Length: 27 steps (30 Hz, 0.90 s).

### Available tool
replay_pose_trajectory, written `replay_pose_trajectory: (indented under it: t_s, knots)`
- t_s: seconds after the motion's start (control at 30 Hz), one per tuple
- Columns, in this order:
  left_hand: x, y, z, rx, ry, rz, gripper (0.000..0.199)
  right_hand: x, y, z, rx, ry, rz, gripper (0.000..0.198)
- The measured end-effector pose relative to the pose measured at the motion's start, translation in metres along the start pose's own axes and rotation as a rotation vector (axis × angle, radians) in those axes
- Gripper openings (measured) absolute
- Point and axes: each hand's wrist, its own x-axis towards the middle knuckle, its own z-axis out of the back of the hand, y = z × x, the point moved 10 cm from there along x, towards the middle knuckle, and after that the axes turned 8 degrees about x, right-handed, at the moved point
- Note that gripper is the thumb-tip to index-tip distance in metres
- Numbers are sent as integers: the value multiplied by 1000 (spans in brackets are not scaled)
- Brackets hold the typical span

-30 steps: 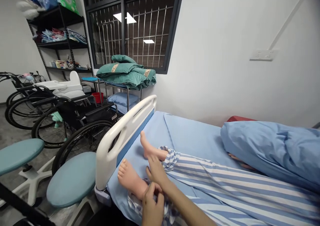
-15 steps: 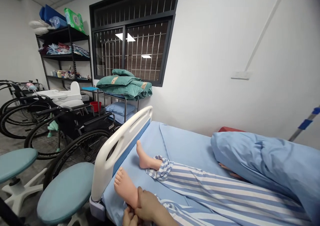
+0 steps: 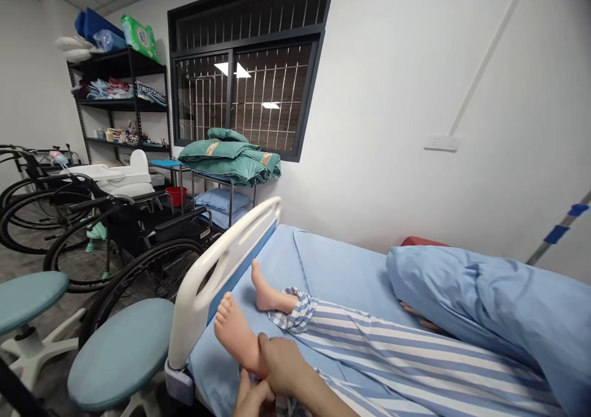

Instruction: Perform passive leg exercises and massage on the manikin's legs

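Note:
A pale, smooth manikin-like foot (image 3: 235,331) is raised a little off the bed sheet, toes up. My right hand (image 3: 284,364) is wrapped over its ankle from above. Below the heel, my left hand (image 3: 253,397) is closed, with a bit of striped trouser cuff showing at its fingers; its grip is partly hidden. The other foot (image 3: 265,287) lies farther back, its blue-and-white striped trouser leg (image 3: 383,337) bunched at the ankle.
The white bed end board (image 3: 221,257) stands just beyond the feet. A blue quilt (image 3: 475,300) covers the right side. Two round stools (image 3: 124,349) and wheelchairs (image 3: 157,238) are at left. Green bedding (image 3: 235,158) is stacked under the window.
Both hands have shifted slightly right, along the leg. The held foot has tilted more upright and moved a little right. The view has shifted slightly.

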Motion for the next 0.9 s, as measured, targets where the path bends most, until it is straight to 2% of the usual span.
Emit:
replay_pose_trajectory:
  t_s: [0.07,0.2,0.3,0.37,0.47,0.57,0.63,0.77,0.9]
  knots:
    - [1,2,-1,-16,57,27,68,7,-1,-6,10,-13,-19,59]
    - [13,11,4,16,160,87,39,23,-14,-40,33,-25,-86,57]
    - [26,10,18,27,82,46,24,27,-18,-49,55,-148,-44,52]
    - [33,3,30,133,-6,-33,20,26,-17,-47,60,-206,-5,49]
    - [38,-12,43,476,-82,-209,19,24,-14,-43,69,-211,33,43]
    - [32,-33,62,804,-281,-460,24,25,-13,-44,77,-192,43,42]
    - [30,-37,66,870,-325,-541,25,27,-15,-48,76,-166,21,47]
    - [41,-21,49,760,-115,-426,25,34,-18,-57,60,-76,-31,59]
    - [43,-20,40,766,-141,-320,20,36,-18,-55,34,-46,-43,58]
